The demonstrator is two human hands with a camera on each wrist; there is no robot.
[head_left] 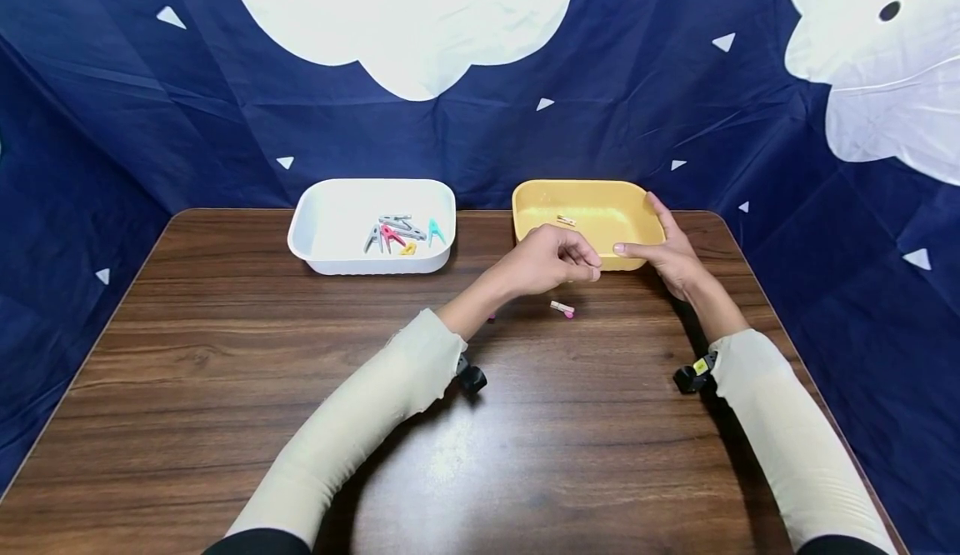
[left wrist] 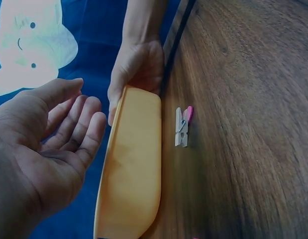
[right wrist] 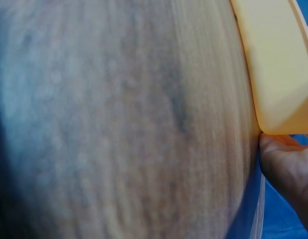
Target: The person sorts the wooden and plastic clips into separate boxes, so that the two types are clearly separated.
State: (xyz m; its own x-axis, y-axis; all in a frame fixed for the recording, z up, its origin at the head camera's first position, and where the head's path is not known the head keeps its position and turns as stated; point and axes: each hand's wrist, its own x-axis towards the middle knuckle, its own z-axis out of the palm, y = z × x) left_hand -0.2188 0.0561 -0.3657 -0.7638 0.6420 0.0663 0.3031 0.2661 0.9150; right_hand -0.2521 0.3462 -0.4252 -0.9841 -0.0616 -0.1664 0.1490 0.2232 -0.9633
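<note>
My right hand grips the right end of a yellow plastic tub, its thumb over the front rim. A light wooden clothespin lies inside that tub. Above the tub's front rim hovers my left hand, fingers loosely bent, with nothing visible between thumb and fingertips. In the left wrist view its palm faces the camera beside the tub's side wall. Just in front of the tub, a wooden clothespin with a pink part lies on the table.
To the left, a white tub contains several clothespins in grey, pink, yellow and teal. A small pink bit shows beside my left wrist. Behind the wooden table hangs a dark blue cloth with white shapes.
</note>
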